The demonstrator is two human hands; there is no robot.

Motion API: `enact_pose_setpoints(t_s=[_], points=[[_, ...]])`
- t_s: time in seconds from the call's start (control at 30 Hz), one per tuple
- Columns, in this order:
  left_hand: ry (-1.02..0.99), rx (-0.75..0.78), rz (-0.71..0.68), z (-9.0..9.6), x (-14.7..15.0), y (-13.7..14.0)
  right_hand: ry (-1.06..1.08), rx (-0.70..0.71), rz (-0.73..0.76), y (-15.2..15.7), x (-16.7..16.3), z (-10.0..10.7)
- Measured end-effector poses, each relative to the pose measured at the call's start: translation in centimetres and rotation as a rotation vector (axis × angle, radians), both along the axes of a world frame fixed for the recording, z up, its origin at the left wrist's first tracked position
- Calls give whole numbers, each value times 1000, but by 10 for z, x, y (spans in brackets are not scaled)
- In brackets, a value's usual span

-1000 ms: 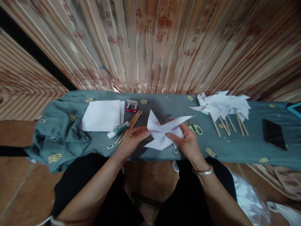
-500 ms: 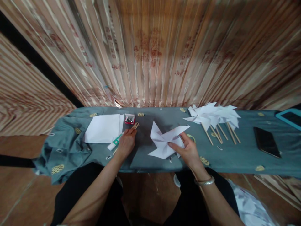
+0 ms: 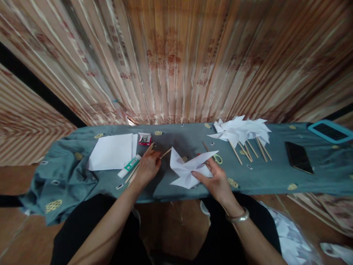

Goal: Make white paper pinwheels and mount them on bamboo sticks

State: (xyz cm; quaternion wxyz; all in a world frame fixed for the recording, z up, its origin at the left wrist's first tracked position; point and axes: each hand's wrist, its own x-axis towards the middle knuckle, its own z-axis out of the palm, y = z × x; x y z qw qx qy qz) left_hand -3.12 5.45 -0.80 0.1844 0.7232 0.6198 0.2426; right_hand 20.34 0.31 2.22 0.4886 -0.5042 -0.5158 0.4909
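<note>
A white paper pinwheel (image 3: 187, 167) is pinched in my right hand (image 3: 216, 180), the thumb pressed near its centre. My left hand (image 3: 147, 167) is closed on a thin wooden stick (image 3: 166, 153), whose end points toward the pinwheel. Under and beside that hand lie more wooden sticks (image 3: 132, 172). A white and green glue tube (image 3: 129, 166) rests just left of them. Behind the left hand stands a small red box (image 3: 145, 139) with metal pins inside. Scissors with pale green handles (image 3: 217, 158) lie partly behind the right hand.
White paper sheets (image 3: 111, 151) are stacked at the left of the cloth-covered table (image 3: 171, 193). Several pinwheels on sticks (image 3: 242, 131) lie at the back right. Beyond them are a black phone (image 3: 298, 157) and a blue-framed tablet (image 3: 331, 131). A curtain (image 3: 165, 73) hangs behind.
My left hand has drawn one stick away from the bunch, its end now reaching right toward the pinwheel. The right hand still holds the pinwheel. The view has shifted slightly right.
</note>
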Motion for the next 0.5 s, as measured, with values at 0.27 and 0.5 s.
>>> enact_pose_setpoints(t_s=[0.27,0.5], points=[[-1137,-593,-48,39,28,-36,-197,251,186,-40,-20,36],[-1245,-795,31,59,29,-63,-342,501,115,-46,-17,32]])
